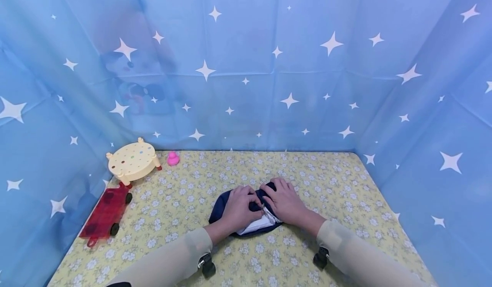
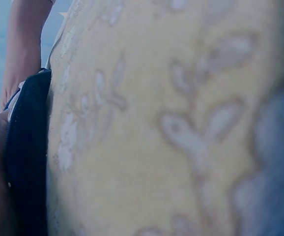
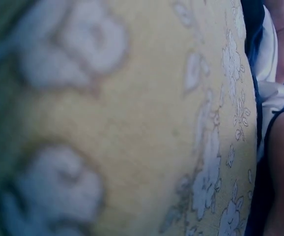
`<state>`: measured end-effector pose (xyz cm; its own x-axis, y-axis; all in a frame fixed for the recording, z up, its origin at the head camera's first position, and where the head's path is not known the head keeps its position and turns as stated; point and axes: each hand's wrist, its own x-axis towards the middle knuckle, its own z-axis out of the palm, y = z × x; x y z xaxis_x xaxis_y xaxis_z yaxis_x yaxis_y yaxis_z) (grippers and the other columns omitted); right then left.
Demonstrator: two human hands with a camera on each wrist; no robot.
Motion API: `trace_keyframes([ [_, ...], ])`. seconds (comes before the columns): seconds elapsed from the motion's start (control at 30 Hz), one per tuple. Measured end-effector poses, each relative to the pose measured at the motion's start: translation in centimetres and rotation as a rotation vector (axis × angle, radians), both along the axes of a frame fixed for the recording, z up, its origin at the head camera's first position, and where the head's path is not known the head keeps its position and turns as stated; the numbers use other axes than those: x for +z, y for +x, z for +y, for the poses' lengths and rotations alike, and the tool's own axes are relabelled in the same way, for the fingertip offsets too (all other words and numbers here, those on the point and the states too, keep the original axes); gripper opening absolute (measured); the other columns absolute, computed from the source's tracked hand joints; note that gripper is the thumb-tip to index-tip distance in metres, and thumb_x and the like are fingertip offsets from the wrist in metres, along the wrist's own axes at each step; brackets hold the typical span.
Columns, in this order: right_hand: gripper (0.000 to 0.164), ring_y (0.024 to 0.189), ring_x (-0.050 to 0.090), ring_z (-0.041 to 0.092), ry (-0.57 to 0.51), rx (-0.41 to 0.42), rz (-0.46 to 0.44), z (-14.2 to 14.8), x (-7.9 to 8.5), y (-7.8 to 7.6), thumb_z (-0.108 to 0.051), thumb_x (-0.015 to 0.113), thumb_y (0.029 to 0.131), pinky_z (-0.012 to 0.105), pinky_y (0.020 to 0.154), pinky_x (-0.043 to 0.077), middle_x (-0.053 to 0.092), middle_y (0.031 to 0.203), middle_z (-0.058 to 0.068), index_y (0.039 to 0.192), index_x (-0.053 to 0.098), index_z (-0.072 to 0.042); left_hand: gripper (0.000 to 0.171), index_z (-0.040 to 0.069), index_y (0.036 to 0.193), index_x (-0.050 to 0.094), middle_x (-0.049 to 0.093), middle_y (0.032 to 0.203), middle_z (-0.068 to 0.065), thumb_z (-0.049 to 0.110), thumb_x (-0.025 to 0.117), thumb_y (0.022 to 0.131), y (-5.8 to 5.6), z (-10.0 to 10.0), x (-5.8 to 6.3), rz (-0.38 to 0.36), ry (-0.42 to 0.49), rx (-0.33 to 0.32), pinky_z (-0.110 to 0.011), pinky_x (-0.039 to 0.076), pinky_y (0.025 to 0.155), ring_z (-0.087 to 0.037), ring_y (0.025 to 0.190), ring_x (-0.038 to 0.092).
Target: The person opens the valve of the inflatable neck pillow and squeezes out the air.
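Note:
A navy fabric pouch (image 1: 219,205) with a white lining (image 1: 256,226) lies on the table, its lining showing on the near side. My left hand (image 1: 238,206) rests over its left part, and the thumb and forefinger pinch the edge near the middle. Over the right part, my right hand (image 1: 287,202) grips the cloth with bent fingers. The two hands are close together but apart. Seen from the left wrist, the navy side (image 2: 29,152) stands along the left border. In the right wrist view, white lining (image 3: 269,93) shows between the hands.
A cream toy table (image 1: 132,161) with coloured dots stands at the back left, beside a pink toy duck (image 1: 173,158). Nearer on the left edge is a translucent red wheeled toy (image 1: 104,213). Blue star-patterned curtains (image 1: 246,107) enclose the flowered tabletop (image 1: 165,244).

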<state>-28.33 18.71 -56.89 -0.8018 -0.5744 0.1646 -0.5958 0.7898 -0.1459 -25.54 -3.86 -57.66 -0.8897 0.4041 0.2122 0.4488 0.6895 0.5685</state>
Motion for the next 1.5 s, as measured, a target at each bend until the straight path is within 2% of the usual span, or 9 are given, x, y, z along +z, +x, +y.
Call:
trace_keyframes([
  [0.13, 0.038, 0.142, 0.049, 0.045, 0.047, 0.002, 0.008, -0.1, 0.03, -0.02, -0.038, 0.05, 0.119, 0.065, 0.108, 0.044, 0.054, 0.147, 0.021, 0.153, 0.063, -0.026, 0.012, 0.033, 0.094, 0.079, 0.065, 0.125, 0.006, 0.038, 0.09, 0.092, -0.04, -0.08, -0.13, 0.01, 0.025, -0.007, -0.056, 0.038, 0.119, -0.023, 0.122, 0.057],
  [0.3, 0.04, 0.142, 0.048, 0.043, 0.096, -0.002, 0.009, -0.26, -0.07, -0.04, -0.035, 0.051, 0.118, 0.063, 0.107, 0.045, 0.052, 0.15, 0.022, 0.156, 0.061, -0.027, 0.012, 0.031, 0.093, 0.079, 0.066, 0.124, 0.005, 0.036, 0.09, 0.093, -0.04, -0.33, -0.36, 0.038, 0.098, -0.02, -0.061, 0.04, 0.115, -0.025, 0.121, 0.057],
  [0.47, 0.041, 0.145, 0.046, 0.045, 0.12, -0.018, -0.022, -0.47, 0.04, 0.15, -0.031, 0.052, 0.117, 0.064, 0.111, 0.043, 0.049, 0.154, 0.023, 0.157, 0.06, -0.025, 0.011, 0.033, 0.095, 0.079, 0.064, 0.124, 0.008, 0.037, 0.088, 0.095, -0.02, -0.54, -0.39, -0.006, 0.134, -0.024, -0.06, 0.04, 0.116, -0.022, 0.122, 0.056],
  [0.57, 0.04, 0.146, 0.045, 0.045, 0.116, -0.018, -0.023, -0.6, 0.26, 0.2, -0.03, 0.052, 0.117, 0.064, 0.111, 0.042, 0.049, 0.156, 0.024, 0.156, 0.061, -0.024, 0.011, 0.033, 0.096, 0.078, 0.064, 0.125, 0.008, 0.038, 0.089, 0.095, -0.09, -0.58, -0.22, -0.026, 0.124, -0.02, -0.058, 0.038, 0.118, -0.022, 0.123, 0.056],
  [0.8, 0.036, 0.145, 0.045, 0.044, 0.113, -0.013, 0.001, -0.52, 0.42, 0.2, -0.028, 0.052, 0.118, 0.065, 0.109, 0.043, 0.05, 0.156, 0.023, 0.152, 0.063, -0.025, 0.013, 0.032, 0.097, 0.077, 0.063, 0.126, 0.006, 0.039, 0.088, 0.096, -0.5, -0.34, -0.05, 0.012, 0.046, -0.047, -0.059, 0.038, 0.119, -0.023, 0.122, 0.055],
  [0.9, 0.036, 0.143, 0.046, 0.044, 0.121, -0.005, 0.017, -0.58, 0.38, 0.29, -0.029, 0.053, 0.117, 0.064, 0.107, 0.044, 0.05, 0.155, 0.024, 0.152, 0.063, -0.024, 0.014, 0.032, 0.097, 0.076, 0.062, 0.124, 0.007, 0.038, 0.088, 0.096, -0.45, -0.35, 0.08, 0.004, 0.024, -0.054, -0.058, 0.038, 0.119, -0.022, 0.119, 0.055],
  [1.1, 0.034, 0.14, 0.048, 0.042, 0.118, 0.004, 0.03, -0.51, 0.27, 0.48, -0.03, 0.053, 0.117, 0.063, 0.104, 0.045, 0.052, 0.151, 0.022, 0.149, 0.062, -0.021, 0.014, 0.032, 0.097, 0.075, 0.062, 0.123, 0.008, 0.039, 0.086, 0.097, -0.4, -0.23, -0.1, -0.009, 0.023, -0.067, -0.058, 0.037, 0.119, -0.022, 0.118, 0.055],
  [1.5, 0.026, 0.111, 0.053, 0.034, 0.085, 0.055, 0.096, -0.56, 0.09, 0.19, -0.025, 0.057, 0.115, 0.052, 0.089, 0.047, 0.056, 0.122, 0.015, 0.139, 0.063, -0.017, 0.016, 0.033, 0.096, 0.072, 0.06, 0.122, 0.01, 0.043, 0.085, 0.097, -0.45, -0.23, -0.03, -0.021, -0.021, -0.051, -0.052, 0.038, 0.117, -0.018, 0.115, 0.053],
])
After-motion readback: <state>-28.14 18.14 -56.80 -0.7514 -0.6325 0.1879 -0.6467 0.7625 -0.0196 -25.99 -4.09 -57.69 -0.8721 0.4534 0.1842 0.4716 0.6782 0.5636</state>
